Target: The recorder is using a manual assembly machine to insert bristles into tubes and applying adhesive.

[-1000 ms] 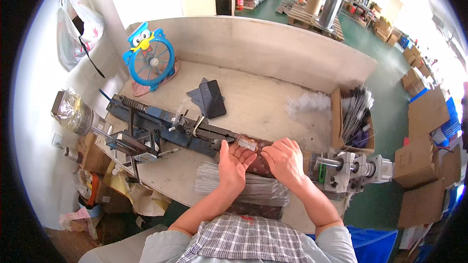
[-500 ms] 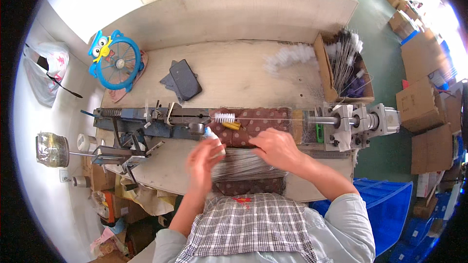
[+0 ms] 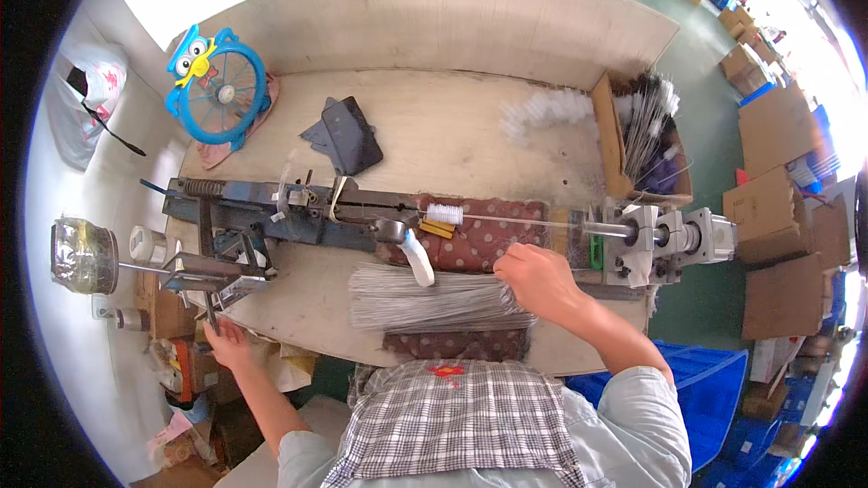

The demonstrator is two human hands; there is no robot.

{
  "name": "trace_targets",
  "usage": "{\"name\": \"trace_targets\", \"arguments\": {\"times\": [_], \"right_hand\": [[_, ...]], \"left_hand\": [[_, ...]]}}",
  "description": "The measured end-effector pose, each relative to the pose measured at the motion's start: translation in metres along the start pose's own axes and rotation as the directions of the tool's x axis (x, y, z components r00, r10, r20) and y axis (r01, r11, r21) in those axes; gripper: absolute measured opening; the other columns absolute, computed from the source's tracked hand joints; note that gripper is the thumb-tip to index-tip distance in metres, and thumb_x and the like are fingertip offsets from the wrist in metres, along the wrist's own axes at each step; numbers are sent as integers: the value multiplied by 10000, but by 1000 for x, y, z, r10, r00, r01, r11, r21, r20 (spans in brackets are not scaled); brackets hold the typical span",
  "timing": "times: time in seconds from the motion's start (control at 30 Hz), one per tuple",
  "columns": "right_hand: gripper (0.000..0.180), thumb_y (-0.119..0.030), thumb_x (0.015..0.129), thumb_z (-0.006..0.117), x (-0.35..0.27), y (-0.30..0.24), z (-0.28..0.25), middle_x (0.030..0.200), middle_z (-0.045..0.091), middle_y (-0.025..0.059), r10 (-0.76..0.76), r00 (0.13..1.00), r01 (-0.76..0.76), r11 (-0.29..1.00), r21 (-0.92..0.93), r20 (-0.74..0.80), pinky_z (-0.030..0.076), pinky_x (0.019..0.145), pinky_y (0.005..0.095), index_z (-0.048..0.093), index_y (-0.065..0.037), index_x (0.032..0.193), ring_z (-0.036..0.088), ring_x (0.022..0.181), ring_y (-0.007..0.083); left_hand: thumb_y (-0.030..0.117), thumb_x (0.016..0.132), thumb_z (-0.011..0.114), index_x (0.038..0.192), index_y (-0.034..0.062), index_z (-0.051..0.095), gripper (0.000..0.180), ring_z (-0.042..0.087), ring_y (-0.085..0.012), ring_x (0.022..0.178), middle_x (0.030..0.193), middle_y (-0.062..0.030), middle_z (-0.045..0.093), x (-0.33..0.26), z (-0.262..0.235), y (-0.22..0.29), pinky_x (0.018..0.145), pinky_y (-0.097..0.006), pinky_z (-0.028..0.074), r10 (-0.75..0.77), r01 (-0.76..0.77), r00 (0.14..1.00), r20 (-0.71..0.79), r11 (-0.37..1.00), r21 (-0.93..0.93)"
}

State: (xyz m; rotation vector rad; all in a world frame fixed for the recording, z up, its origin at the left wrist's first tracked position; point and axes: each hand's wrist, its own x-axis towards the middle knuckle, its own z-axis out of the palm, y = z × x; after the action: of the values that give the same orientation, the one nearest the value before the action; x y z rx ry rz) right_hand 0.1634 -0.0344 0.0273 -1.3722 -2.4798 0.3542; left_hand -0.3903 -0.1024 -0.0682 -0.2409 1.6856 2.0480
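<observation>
1. White-bristled brush (image 3: 444, 213), head view: seen lying level in the machine's line, just above a yellow block (image 3: 438, 229), over the brown dotted cloth (image 3: 497, 255). Its thin wire stem (image 3: 515, 220) is run rightward toward the metal spindle (image 3: 617, 229); brush and spindle are presumably lined up so that the stem is kept straight.
2. Left hand (image 3: 228, 343): placed at the lower end of a dark lever (image 3: 211, 310), well apart from the brush. Contact seems likely, perhaps so the lever can be worked; whether the fingers are closed round it cannot be told.
3. Right hand (image 3: 542, 282): fingers curled, held at the right end of a loose wire bundle (image 3: 425, 300). Whether a wire is pinched cannot be told.
4. Bundle is laid crosswise in front of the body, probably for easy reach. A white-sleeved handle (image 3: 419, 262) is left unheld, pointing toward it.
5. Open carton (image 3: 609, 136), filled with stemmed brushes, is set at the bench's far right, apparently for keeping them out of the working line.
</observation>
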Motion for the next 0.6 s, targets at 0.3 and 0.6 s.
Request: {"name": "trace_targets", "arguments": {"times": [0.3, 0.6], "right_hand": [[96, -181, 831, 576, -4, 5, -21, 815, 605, 35, 171, 981, -182, 974, 132, 92, 507, 638, 394, 633, -105, 827, 621, 780, 252], [81, -99, 814, 547, -21, 21, -19, 807, 603, 82, 169, 984, -161, 980, 117, -62, 494, 635, 411, 586, -99, 885, 613, 785, 290]], "left_hand": [[182, 891, 578, 1020, 51, 562, 184, 603, -173, 890, 951, -69, 624, -148, 47, -89, 814, -302, 499, -301, 300, 833, 464, 951, 78], [116, 823, 596, 991, 32, 546, 194, 556, -192, 912, 969, -76, 568, -308, 137, -110, 811, -314, 427, -317, -162, 410, 855, 898, 410]]}}
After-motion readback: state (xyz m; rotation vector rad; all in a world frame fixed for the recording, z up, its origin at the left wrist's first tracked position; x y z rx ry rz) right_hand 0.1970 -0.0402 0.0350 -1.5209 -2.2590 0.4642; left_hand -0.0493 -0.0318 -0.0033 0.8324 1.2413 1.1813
